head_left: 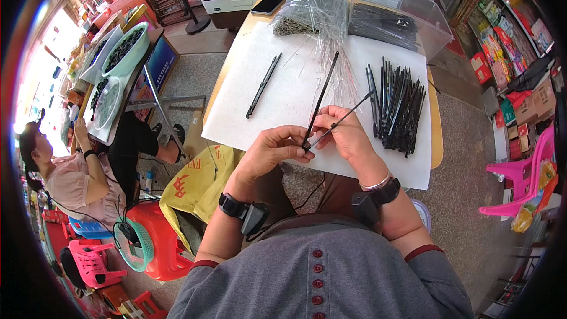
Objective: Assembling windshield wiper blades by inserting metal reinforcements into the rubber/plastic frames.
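Here, at centre frame, I see my left hand (269, 152) curled shut, its fingertips pinching the lower end of a long, thin black rod (321, 101) that slants up toward the top of the frame. My right hand (344, 133) is closed beside it, touching it at the fingertips, and grips a second, thinner black stick (348, 115) that angles up to the right. Both hands hover over a matte white sheet (277, 97) covering the wooden table (436, 124).

Right of my hands, a loose heap of straight black sticks (397, 105) lies on the sheet. Left of centre, a single black rod (263, 85) lies alone, well apart from the heap. Toward the top of the frame, a crinkled clear plastic bag (313, 9) spills thin transparent sleeves down the sheet. Beside it, at upper right, a clear rigid box (434, 20) holds more dark sticks. At far left, another person (71, 171) sits by bowls (124, 50) of dark small pieces.
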`<action>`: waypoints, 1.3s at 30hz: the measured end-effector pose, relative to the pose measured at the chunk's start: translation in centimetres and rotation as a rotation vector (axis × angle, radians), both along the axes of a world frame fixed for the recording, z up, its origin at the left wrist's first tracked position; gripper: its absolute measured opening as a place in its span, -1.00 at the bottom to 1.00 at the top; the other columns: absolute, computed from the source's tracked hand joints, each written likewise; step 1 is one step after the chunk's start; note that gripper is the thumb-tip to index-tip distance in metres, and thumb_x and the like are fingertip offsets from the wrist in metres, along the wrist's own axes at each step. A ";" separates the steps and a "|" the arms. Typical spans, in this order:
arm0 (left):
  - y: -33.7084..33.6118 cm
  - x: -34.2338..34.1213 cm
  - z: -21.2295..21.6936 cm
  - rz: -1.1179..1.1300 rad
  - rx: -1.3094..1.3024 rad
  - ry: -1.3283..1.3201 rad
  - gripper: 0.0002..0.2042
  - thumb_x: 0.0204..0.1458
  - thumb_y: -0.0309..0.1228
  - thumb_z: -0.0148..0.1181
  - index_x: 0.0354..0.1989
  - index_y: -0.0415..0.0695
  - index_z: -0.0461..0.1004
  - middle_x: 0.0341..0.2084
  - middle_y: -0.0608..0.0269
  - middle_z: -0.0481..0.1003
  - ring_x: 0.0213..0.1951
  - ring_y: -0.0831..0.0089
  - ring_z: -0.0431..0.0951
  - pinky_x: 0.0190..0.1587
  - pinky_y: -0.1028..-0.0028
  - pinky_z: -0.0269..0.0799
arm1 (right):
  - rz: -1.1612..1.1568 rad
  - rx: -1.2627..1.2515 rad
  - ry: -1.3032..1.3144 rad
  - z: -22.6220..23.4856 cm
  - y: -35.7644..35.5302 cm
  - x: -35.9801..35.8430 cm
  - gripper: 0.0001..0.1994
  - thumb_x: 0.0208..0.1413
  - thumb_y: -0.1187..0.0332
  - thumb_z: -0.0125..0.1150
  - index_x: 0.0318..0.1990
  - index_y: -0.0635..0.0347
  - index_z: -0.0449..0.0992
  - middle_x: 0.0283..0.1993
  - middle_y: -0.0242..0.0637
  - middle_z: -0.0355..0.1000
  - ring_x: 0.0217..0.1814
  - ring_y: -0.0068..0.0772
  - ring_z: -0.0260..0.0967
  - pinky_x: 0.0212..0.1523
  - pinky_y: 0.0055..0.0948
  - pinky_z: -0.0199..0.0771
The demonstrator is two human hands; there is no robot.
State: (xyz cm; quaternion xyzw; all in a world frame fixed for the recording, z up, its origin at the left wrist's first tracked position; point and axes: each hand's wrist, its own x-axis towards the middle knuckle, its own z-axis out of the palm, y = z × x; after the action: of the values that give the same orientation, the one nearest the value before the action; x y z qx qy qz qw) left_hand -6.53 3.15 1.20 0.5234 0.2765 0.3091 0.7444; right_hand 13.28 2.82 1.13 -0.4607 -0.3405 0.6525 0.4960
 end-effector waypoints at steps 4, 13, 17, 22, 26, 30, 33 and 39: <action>0.1 -0.4 -0.1 0.010 -0.070 -0.029 -0.69 0.03 -0.68 0.09 -0.01 -0.32 0.38 -0.32 0.20 0.47 -0.23 0.28 0.60 -0.14 0.43 0.57 | 0.023 -0.020 0.044 -0.1 0.0 0.2 -0.86 0.00 0.42 0.22 -0.34 0.32 0.48 -0.47 -0.29 0.43 -0.58 -0.53 0.37 -0.59 -0.52 0.48; 0.1 -0.8 -0.4 -0.067 -0.166 -0.119 -0.69 0.02 -0.66 0.10 -0.01 -0.26 0.39 -0.38 0.23 0.44 -0.29 0.25 0.61 -0.22 0.42 0.60 | 0.017 -0.063 0.069 0.5 -0.5 -0.4 -0.86 0.00 0.41 0.21 -0.32 0.29 0.46 -0.47 -0.28 0.43 -0.60 -0.57 0.35 -0.58 -0.53 0.48; -0.7 -0.3 -0.6 0.014 -0.154 -0.162 -0.69 0.00 -0.63 0.14 -0.03 -0.27 0.37 -0.41 0.14 0.51 -0.34 0.24 0.62 -0.31 0.43 0.63 | -0.042 -0.016 0.068 0.7 -0.7 -0.5 -0.86 0.01 0.42 0.19 -0.32 0.30 0.45 -0.47 -0.28 0.43 -0.62 -0.55 0.35 -0.49 -0.57 0.47; -1.0 0.0 -0.2 0.195 -0.094 -0.107 -0.88 0.06 -0.54 0.12 -0.24 -0.22 0.35 -0.49 0.20 0.47 -0.49 0.39 0.58 -0.48 0.52 0.54 | -0.055 0.170 0.075 0.7 -2.1 -0.8 -0.84 0.04 0.47 0.13 -0.22 0.31 0.40 -0.37 -0.26 0.44 -0.53 -0.53 0.39 -0.40 -0.54 0.47; -1.3 0.0 0.4 0.396 -0.042 -0.028 -0.91 0.07 -0.51 0.12 -0.33 -0.17 0.33 -0.52 0.24 0.46 -0.52 0.43 0.56 -0.50 0.53 0.51 | 0.165 0.374 0.021 1.9 -3.2 -0.1 -0.68 0.06 0.53 0.05 0.01 0.31 0.30 -0.13 -0.21 0.38 -0.34 -0.52 0.41 -0.24 -0.51 0.47; -1.7 0.5 0.1 0.444 -0.017 -0.076 -0.90 0.06 -0.50 0.14 -0.36 -0.16 0.32 -0.54 0.27 0.46 -0.48 0.44 0.57 -0.47 0.52 0.50 | 0.148 0.390 0.102 1.3 -4.1 -0.1 -0.70 0.08 0.53 0.03 0.00 0.31 0.29 -0.18 -0.26 0.36 -0.33 -0.51 0.42 -0.22 -0.50 0.47; -2.2 0.7 0.5 0.331 0.037 0.010 -0.90 0.05 -0.49 0.17 -0.39 -0.19 0.35 -0.55 0.39 0.40 -0.47 0.58 0.50 -0.42 0.60 0.40 | 0.105 0.213 0.130 1.7 -4.1 0.4 -0.82 0.11 0.48 0.04 -0.13 0.29 0.34 -0.31 -0.28 0.36 -0.39 -0.48 0.43 -0.33 -0.48 0.50; -2.3 0.7 0.9 0.232 0.175 0.209 -0.89 0.04 -0.42 0.21 -0.38 -0.20 0.50 -0.57 0.49 0.40 -0.51 0.74 0.31 -0.46 0.67 0.18 | 0.204 0.269 -0.022 3.0 -4.6 -0.3 -0.86 0.15 0.46 0.03 -0.18 0.31 0.36 -0.33 -0.30 0.39 -0.38 -0.47 0.45 -0.34 -0.49 0.51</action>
State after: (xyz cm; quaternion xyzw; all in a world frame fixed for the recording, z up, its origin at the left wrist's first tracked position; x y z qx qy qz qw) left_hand -5.88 0.84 2.12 0.5800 0.3829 0.3595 0.6227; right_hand 12.98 -1.76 4.12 -0.3601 -0.4752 0.6430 0.4807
